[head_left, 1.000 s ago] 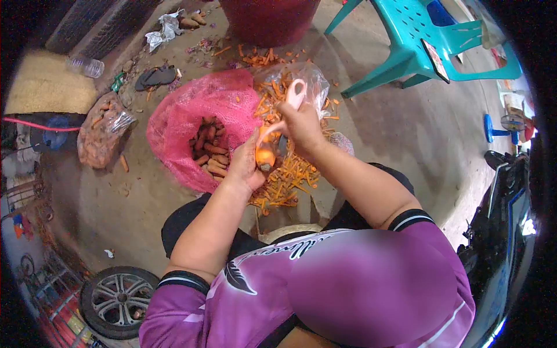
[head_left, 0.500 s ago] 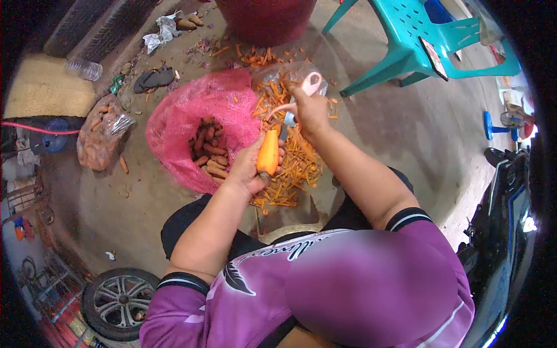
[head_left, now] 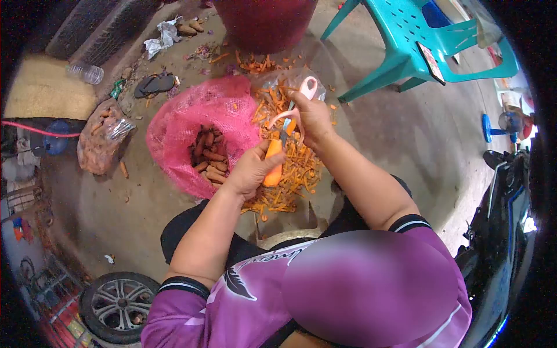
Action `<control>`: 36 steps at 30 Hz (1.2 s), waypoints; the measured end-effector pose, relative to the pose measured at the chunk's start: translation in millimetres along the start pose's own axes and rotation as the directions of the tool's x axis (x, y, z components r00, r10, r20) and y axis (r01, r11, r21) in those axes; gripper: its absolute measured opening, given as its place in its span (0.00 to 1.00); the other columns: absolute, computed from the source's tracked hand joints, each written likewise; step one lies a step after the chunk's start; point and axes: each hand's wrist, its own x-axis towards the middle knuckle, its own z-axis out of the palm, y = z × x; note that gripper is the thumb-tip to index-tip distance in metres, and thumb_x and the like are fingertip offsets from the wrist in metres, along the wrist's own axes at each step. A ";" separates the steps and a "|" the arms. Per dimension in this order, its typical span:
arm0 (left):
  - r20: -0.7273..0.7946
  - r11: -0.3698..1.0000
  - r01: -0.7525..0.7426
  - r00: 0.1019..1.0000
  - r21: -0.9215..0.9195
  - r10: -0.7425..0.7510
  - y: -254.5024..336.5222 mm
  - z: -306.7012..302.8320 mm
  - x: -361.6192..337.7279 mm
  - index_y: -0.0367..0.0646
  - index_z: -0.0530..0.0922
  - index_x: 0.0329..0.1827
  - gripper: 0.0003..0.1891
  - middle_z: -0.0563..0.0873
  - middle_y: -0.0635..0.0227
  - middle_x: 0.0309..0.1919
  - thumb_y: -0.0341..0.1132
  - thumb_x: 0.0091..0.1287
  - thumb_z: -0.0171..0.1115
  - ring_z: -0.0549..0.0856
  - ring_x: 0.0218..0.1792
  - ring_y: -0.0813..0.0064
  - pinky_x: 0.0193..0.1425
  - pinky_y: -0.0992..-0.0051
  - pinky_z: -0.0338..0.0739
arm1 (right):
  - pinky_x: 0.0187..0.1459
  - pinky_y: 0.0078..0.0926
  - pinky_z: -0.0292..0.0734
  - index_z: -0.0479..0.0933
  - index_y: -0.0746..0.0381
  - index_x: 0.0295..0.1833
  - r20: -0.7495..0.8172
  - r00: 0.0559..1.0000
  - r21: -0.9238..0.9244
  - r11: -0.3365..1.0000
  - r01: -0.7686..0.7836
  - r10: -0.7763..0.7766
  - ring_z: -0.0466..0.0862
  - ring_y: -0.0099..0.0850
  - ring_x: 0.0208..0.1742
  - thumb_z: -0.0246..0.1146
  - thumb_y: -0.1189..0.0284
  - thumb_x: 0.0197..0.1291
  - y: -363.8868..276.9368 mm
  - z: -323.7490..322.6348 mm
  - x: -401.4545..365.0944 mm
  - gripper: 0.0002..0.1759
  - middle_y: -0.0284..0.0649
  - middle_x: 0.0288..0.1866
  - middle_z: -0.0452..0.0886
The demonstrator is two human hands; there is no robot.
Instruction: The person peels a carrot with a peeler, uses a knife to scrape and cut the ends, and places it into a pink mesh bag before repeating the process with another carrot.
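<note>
My left hand (head_left: 248, 173) is wrapped round a peeled orange carrot (head_left: 272, 167), thumb lying over it. In my right hand (head_left: 315, 118) is a pink-handled peeler (head_left: 309, 87), its blade end close at the carrot's upper end. Beneath both hands lies a heap of orange peelings (head_left: 297, 180), part of it on clear plastic. Just left of my left hand, a pink mesh sack (head_left: 174, 124) stands open with brownish unpeeled carrots (head_left: 212, 155) inside.
A dark red tub (head_left: 264, 26) stands at the top, with a teal plastic chair (head_left: 400, 49) to its right. Leftward are a clear bag of carrots (head_left: 103, 139), a black flip-flop (head_left: 154, 83) and a plastic bottle (head_left: 87, 73). A wheel (head_left: 120, 304) lies at lower left.
My left hand has turned over, so its back and thumb now face up on the carrot. The peeler's blade end has come down towards the carrot's upper end.
</note>
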 end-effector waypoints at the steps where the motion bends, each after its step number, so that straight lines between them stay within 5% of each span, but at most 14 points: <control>1: -0.022 0.990 -0.056 0.998 0.130 0.059 1.9 2.2 -1.0 0.38 0.74 0.42 0.16 0.77 0.74 0.26 0.37 0.54 0.63 0.75 0.26 0.82 0.33 0.82 0.71 | 0.21 0.22 0.67 0.70 0.66 0.31 0.019 1.000 0.013 1.000 -0.006 0.006 0.70 0.24 0.21 0.60 0.68 0.48 0.5 3.2 -4.2 0.11 0.35 0.24 0.71; 4: -0.011 0.883 -0.114 0.991 0.456 0.133 -0.2 -3.3 0.1 0.36 0.75 0.41 0.16 0.76 0.76 0.28 0.32 0.50 0.65 0.74 0.27 0.82 0.35 0.83 0.69 | 0.19 0.22 0.67 0.70 0.66 0.27 0.134 0.991 -0.171 0.985 0.015 0.009 0.69 0.22 0.17 0.60 0.69 0.48 -7.9 10.2 -21.0 0.11 0.34 0.20 0.70; 6: -0.031 0.880 -0.171 0.978 0.443 0.206 -1.0 -0.1 -1.0 0.35 0.76 0.39 0.15 0.77 0.74 0.28 0.32 0.48 0.65 0.75 0.28 0.81 0.36 0.82 0.69 | 0.17 0.20 0.66 0.70 0.66 0.25 0.134 0.989 -0.297 0.955 -0.013 0.055 0.68 0.22 0.15 0.60 0.69 0.47 -8.7 8.2 -19.0 0.11 0.33 0.18 0.70; 10: 0.037 0.657 -0.263 0.941 0.706 0.337 5.4 2.7 -6.7 0.34 0.77 0.34 0.14 0.78 0.68 0.26 0.32 0.46 0.65 0.76 0.29 0.78 0.36 0.79 0.70 | 0.15 0.18 0.61 0.68 0.63 0.26 -0.038 0.999 -0.050 0.998 0.037 -0.039 0.69 0.21 0.16 0.60 0.69 0.47 3.5 -10.1 14.0 0.10 0.34 0.19 0.69; 14: -0.007 0.682 -0.257 0.933 0.685 0.359 0.0 -3.3 -0.6 0.33 0.77 0.32 0.13 0.77 0.66 0.26 0.31 0.44 0.65 0.76 0.29 0.77 0.36 0.78 0.69 | 0.16 0.19 0.62 0.69 0.63 0.30 0.103 0.991 -0.256 0.965 -0.061 0.090 0.69 0.21 0.16 0.60 0.69 0.47 -6.3 2.8 -14.8 0.10 0.32 0.20 0.68; 16: -0.030 0.746 -0.297 0.920 0.597 0.391 -11.5 -6.9 3.7 0.33 0.77 0.32 0.13 0.76 0.66 0.26 0.31 0.44 0.65 0.76 0.30 0.77 0.36 0.78 0.69 | 0.16 0.19 0.62 0.69 0.63 0.30 0.082 0.993 -0.191 0.979 -0.068 0.085 0.69 0.21 0.16 0.60 0.69 0.47 -2.5 3.1 -13.1 0.10 0.32 0.20 0.68; 18: 0.014 0.663 -0.318 0.907 0.678 0.421 5.1 2.9 -3.3 0.34 0.77 0.32 0.13 0.76 0.66 0.26 0.31 0.43 0.67 0.76 0.30 0.78 0.36 0.78 0.69 | 0.16 0.19 0.62 0.69 0.64 0.29 0.023 0.998 -0.243 0.968 0.066 -0.063 0.70 0.22 0.17 0.60 0.70 0.46 7.1 -5.7 5.4 0.09 0.33 0.20 0.69; 22: 0.079 0.386 -0.301 0.865 0.872 0.496 5.8 -10.5 2.6 0.35 0.77 0.34 0.12 0.79 0.70 0.30 0.31 0.47 0.66 0.77 0.32 0.80 0.38 0.80 0.71 | 0.18 0.20 0.66 0.71 0.69 0.28 -0.079 0.997 -0.077 0.997 -0.014 0.007 0.73 0.23 0.19 0.61 0.68 0.47 11.4 -15.3 19.4 0.13 0.37 0.22 0.73; 25: -0.092 0.671 -0.291 0.876 0.682 0.474 13.5 -12.0 4.6 0.38 0.78 0.34 0.10 0.79 0.69 0.33 0.30 0.50 0.65 0.78 0.34 0.80 0.39 0.81 0.71 | 0.19 0.21 0.68 0.71 0.70 0.29 -0.049 0.999 -0.241 0.970 0.010 -0.022 0.73 0.24 0.19 0.62 0.67 0.48 9.0 -11.1 7.9 0.14 0.38 0.24 0.73; 26: -0.150 0.864 -0.293 0.912 0.410 0.381 16.8 -10.8 3.8 0.40 0.76 0.36 0.08 0.79 0.69 0.33 0.29 0.53 0.63 0.78 0.34 0.79 0.38 0.81 0.71 | 0.20 0.21 0.69 0.71 0.70 0.30 -0.049 0.998 -0.306 0.952 0.018 -0.035 0.74 0.24 0.20 0.62 0.67 0.49 1.8 -13.5 3.0 0.15 0.39 0.24 0.74; 30: -0.204 0.949 -0.260 0.953 -0.176 0.223 23.3 -8.1 -0.2 0.41 0.72 0.37 0.12 0.79 0.67 0.34 0.28 0.51 0.65 0.79 0.32 0.76 0.33 0.78 0.75 | 0.22 0.21 0.69 0.72 0.72 0.31 0.000 0.994 -0.434 0.896 0.096 -0.107 0.74 0.24 0.21 0.60 0.66 0.52 -15.5 -21.4 -11.9 0.16 0.38 0.24 0.75; 32: -0.078 0.968 -0.181 0.982 -0.174 0.170 12.5 -9.3 -1.3 0.41 0.71 0.36 0.12 0.78 0.68 0.34 0.28 0.51 0.65 0.79 0.31 0.76 0.34 0.78 0.75 | 0.22 0.21 0.68 0.73 0.72 0.32 0.027 0.997 -0.464 0.883 0.076 -0.072 0.75 0.24 0.22 0.62 0.63 0.51 -32.4 -13.2 -38.1 0.19 0.38 0.24 0.75; 35: 0.053 0.994 -0.046 0.997 -0.100 0.051 7.9 -6.7 -2.4 0.40 0.70 0.41 0.15 0.77 0.68 0.36 0.28 0.52 0.64 0.78 0.35 0.76 0.39 0.78 0.74 | 0.27 0.31 0.71 0.73 0.73 0.28 0.160 0.959 -0.721 0.636 0.276 -0.234 0.78 0.31 0.26 0.64 0.59 0.47 -16.6 -20.2 -33.0 0.23 0.47 0.22 0.77; 36: 0.082 0.994 -0.034 0.996 -0.106 0.043 8.6 -5.5 -2.7 0.40 0.70 0.42 0.15 0.76 0.68 0.37 0.28 0.53 0.63 0.77 0.36 0.77 0.40 0.78 0.74 | 0.29 0.33 0.71 0.73 0.74 0.29 0.179 0.958 -0.693 0.662 0.285 -0.225 0.79 0.34 0.27 0.64 0.59 0.47 -11.5 -18.3 -30.3 0.24 0.49 0.23 0.77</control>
